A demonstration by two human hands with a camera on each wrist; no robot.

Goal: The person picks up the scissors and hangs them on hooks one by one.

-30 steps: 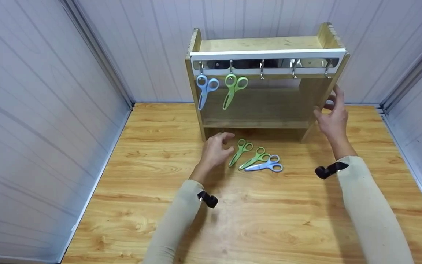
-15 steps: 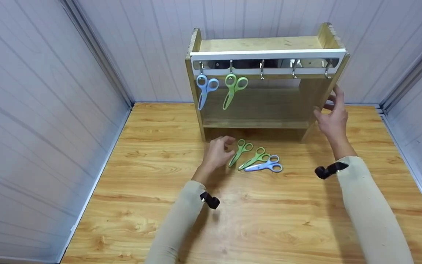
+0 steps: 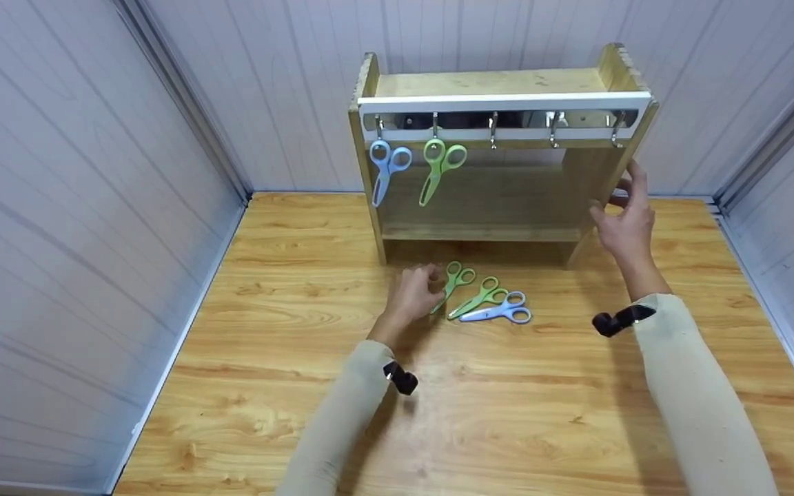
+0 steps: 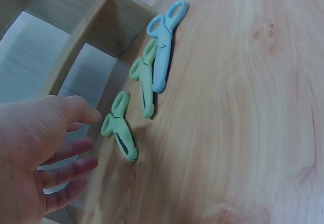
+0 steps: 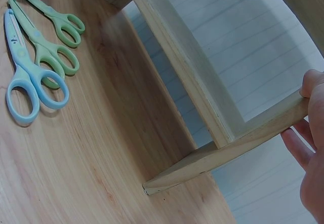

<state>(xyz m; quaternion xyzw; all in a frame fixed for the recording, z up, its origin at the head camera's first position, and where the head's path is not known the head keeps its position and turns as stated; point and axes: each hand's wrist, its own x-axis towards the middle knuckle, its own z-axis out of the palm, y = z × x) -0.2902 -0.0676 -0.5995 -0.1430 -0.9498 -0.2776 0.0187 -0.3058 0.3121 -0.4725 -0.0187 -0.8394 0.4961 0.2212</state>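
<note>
My left hand [image 3: 414,293] hovers beside the leftmost green scissors [image 4: 120,127], fingers loosely bent. In the left wrist view a gap shows between fingertips and scissors. A second pair of green scissors [image 3: 481,296] lies to the right, partly under blue scissors [image 3: 504,308]. With thumb in front and fingers behind, my right hand [image 3: 628,224] grips the right side panel [image 5: 243,143] of a wooden shelf [image 3: 486,83]. Other blue scissors [image 3: 384,176] and green scissors [image 3: 431,180] hang from the two leftmost hooks of the rack [image 3: 507,103] on the shelf's front.
Bare metal hooks [image 3: 493,131] line the middle and right of the rack. The shelf stands on a wood-grain surface [image 3: 493,413], close to a panelled back wall [image 3: 287,89]. Side walls [image 3: 80,207] rise at left and right.
My left hand has shifted slightly right and toward me, closer to the leftmost green scissors, its fingers bending more. The right hand stays on the shelf panel, and the scissors have not moved.
</note>
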